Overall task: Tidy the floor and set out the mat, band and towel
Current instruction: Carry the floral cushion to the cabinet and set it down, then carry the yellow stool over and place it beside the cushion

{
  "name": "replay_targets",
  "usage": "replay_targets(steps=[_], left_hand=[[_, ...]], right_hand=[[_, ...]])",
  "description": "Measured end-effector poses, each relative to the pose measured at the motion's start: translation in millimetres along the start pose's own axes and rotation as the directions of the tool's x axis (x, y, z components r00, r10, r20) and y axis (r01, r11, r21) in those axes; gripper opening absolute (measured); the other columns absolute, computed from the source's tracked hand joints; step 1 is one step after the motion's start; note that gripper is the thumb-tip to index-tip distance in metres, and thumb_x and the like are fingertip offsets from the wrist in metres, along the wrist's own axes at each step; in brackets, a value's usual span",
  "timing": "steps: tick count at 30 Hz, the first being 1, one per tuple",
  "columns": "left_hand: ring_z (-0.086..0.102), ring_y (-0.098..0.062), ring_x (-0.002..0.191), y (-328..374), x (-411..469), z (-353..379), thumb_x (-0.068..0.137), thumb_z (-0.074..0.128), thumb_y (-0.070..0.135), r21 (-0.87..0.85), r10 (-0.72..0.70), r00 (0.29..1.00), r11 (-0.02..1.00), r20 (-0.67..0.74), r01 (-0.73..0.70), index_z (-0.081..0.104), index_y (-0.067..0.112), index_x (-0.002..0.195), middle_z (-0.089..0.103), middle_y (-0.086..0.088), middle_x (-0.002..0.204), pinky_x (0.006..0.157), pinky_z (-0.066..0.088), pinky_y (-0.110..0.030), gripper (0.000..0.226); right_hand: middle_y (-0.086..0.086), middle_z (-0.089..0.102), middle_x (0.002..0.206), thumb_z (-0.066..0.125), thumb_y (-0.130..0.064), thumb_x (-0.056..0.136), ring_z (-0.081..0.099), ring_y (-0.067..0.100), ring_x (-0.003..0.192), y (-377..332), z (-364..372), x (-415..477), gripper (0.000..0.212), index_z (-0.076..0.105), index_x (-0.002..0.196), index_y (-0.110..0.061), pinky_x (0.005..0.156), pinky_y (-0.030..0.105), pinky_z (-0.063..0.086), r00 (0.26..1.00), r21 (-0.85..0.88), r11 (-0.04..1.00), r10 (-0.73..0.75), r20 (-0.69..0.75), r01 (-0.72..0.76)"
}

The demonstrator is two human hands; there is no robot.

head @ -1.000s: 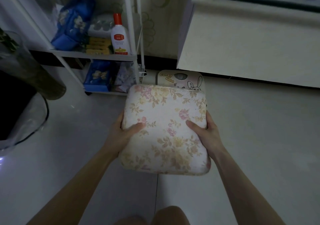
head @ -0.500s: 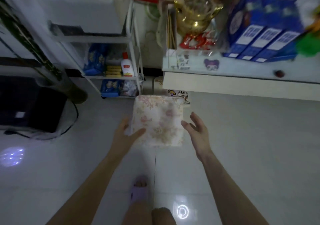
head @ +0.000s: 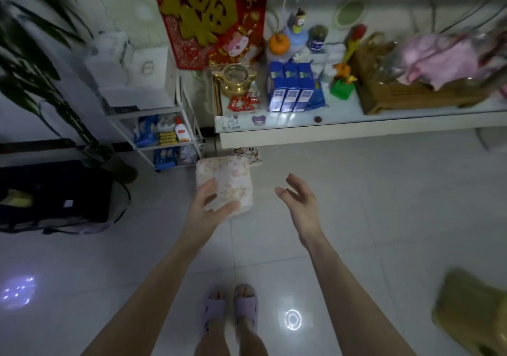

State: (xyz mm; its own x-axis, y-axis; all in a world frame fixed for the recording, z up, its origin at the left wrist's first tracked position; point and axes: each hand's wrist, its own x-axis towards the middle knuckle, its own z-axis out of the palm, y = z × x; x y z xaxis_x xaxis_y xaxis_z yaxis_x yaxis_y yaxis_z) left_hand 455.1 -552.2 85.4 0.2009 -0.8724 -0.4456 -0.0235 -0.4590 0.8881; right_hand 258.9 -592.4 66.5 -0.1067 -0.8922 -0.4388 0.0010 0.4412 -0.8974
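A floral cushion (head: 233, 176) lies on the tiled floor in front of the wire rack, against a flat board with cartoon animals (head: 250, 154). My left hand (head: 210, 207) hovers in front of the cushion's near left corner, fingers loosely spread, gripping nothing. My right hand (head: 299, 202) is held open to the right of the cushion, apart from it, palm turned inward. No mat, band or towel can be made out with certainty.
A white wire rack (head: 164, 136) with bottles and packets stands at the back left, beside a potted plant (head: 41, 81) and a black bag (head: 55, 191). A low cluttered white table (head: 356, 133) runs along the back right. A blurred olive-yellow object (head: 472, 311) sits bottom right.
Both hands held the cushion low to the floor; the right let go first, then the left. My view has risen to standing height and the cushion stays on the floor.
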Motion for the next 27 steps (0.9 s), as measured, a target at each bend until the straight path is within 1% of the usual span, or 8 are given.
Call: replay_targets(steps=[3, 6, 10, 12, 15, 19, 24, 27], left_hand=[[0.045, -0.011, 0.121, 8.8, -31.4, 19.7, 0.079, 0.074, 0.011, 0.009, 0.032, 0.994, 0.999, 0.108, -0.033, 0.042, 0.02, 0.137, 0.048, 0.006, 0.133, 0.07, 0.044, -0.003, 0.066], [0.044, -0.012, 0.122, 10.3, -57.7, 40.5, 0.079, 0.073, 0.008, 0.035, 0.052, 0.977, 0.998, 0.207, -0.061, 0.042, 0.019, 0.136, 0.048, 0.003, 0.131, 0.069, 0.042, -0.001, 0.065], [0.044, -0.016, 0.115, 8.7, -91.5, 68.6, 0.077, 0.072, -0.001, 0.051, 0.096, 0.937, 0.992, 0.335, -0.12, 0.041, 0.008, 0.137, 0.049, -0.006, 0.128, 0.067, 0.04, 0.002, 0.068], [0.045, -0.017, 0.116, 1.9, -111.0, 82.8, 0.077, 0.073, 0.0, 0.075, 0.094, 0.9, 0.988, 0.425, -0.139, 0.04, 0.011, 0.137, 0.049, -0.004, 0.127, 0.074, 0.042, -0.003, 0.069], [0.047, -0.018, 0.118, -11.5, -146.5, 111.2, 0.075, 0.075, 0.002, 0.117, 0.069, 0.823, 0.98, 0.564, -0.163, 0.04, 0.02, 0.133, 0.05, -0.002, 0.126, 0.084, 0.043, -0.021, 0.069], [0.048, -0.017, 0.115, -25.2, -190.5, 147.4, 0.075, 0.075, 0.002, 0.145, 0.055, 0.734, 0.968, 0.676, -0.206, 0.04, 0.017, 0.135, 0.05, -0.003, 0.127, 0.081, 0.042, -0.013, 0.071], [0.048, -0.017, 0.115, -37.9, -247.4, 202.1, 0.075, 0.075, 0.004, 0.174, 0.014, 0.597, 0.951, 0.802, -0.256, 0.04, 0.026, 0.128, 0.049, -0.003, 0.128, 0.095, 0.041, -0.03, 0.068], [0.048, -0.018, 0.116, -47.0, -283.9, 240.3, 0.074, 0.075, 0.004, 0.182, -0.003, 0.535, 0.942, 0.845, -0.281, 0.04, 0.027, 0.126, 0.05, -0.003, 0.128, 0.099, 0.041, -0.034, 0.067]], right_hand=[[-0.001, 0.059, 0.126, 0.072, -0.018, 0.083, 0.057, 0.018, 0.117, -6.6, -24.9, -37.7, 0.041, 0.056, 0.121, -0.025, 0.082, 0.018, 0.042, 0.998, 0.043, 0.999, -0.024, -0.066, 0.027], [-0.001, 0.06, 0.124, 0.071, -0.018, 0.084, 0.058, 0.016, 0.113, -3.9, -51.1, -78.3, 0.038, 0.056, 0.118, -0.025, 0.075, 0.013, 0.045, 0.987, 0.067, 0.996, -0.04, -0.158, 0.051], [0.001, 0.06, 0.123, 0.071, -0.016, 0.084, 0.059, 0.016, 0.11, 10.7, -85.0, -135.3, 0.038, 0.056, 0.118, -0.024, 0.072, 0.007, 0.048, 0.948, 0.112, 0.99, -0.05, -0.313, 0.089], [0.001, 0.061, 0.122, 0.071, -0.016, 0.085, 0.06, 0.015, 0.11, 22.0, -102.9, -167.1, 0.039, 0.056, 0.12, -0.023, 0.071, 0.005, 0.047, 0.92, 0.128, 0.986, -0.046, -0.389, 0.104], [0.0, 0.061, 0.122, 0.071, -0.016, 0.084, 0.06, 0.015, 0.109, 44.4, -134.9, -217.2, 0.041, 0.056, 0.123, -0.02, 0.069, 0.003, 0.046, 0.859, 0.171, 0.977, -0.02, -0.511, 0.124], [0.001, 0.061, 0.124, 0.072, -0.018, 0.083, 0.06, 0.016, 0.111, 67.8, -171.6, -270.0, 0.045, 0.056, 0.125, -0.018, 0.074, 0.013, 0.046, 0.777, 0.212, 0.968, 0.029, -0.628, 0.135], [-0.001, 0.06, 0.123, 0.072, -0.02, 0.083, 0.059, 0.015, 0.112, 90.2, -228.3, -336.0, 0.045, 0.055, 0.125, -0.021, 0.078, 0.017, 0.043, 0.666, 0.264, 0.947, 0.078, -0.742, 0.182], [-0.003, 0.06, 0.123, 0.072, -0.02, 0.083, 0.058, 0.013, 0.112, 102.8, -266.0, -373.1, 0.046, 0.055, 0.125, -0.022, 0.075, 0.015, 0.044, 0.607, 0.289, 0.934, 0.107, -0.788, 0.211]])
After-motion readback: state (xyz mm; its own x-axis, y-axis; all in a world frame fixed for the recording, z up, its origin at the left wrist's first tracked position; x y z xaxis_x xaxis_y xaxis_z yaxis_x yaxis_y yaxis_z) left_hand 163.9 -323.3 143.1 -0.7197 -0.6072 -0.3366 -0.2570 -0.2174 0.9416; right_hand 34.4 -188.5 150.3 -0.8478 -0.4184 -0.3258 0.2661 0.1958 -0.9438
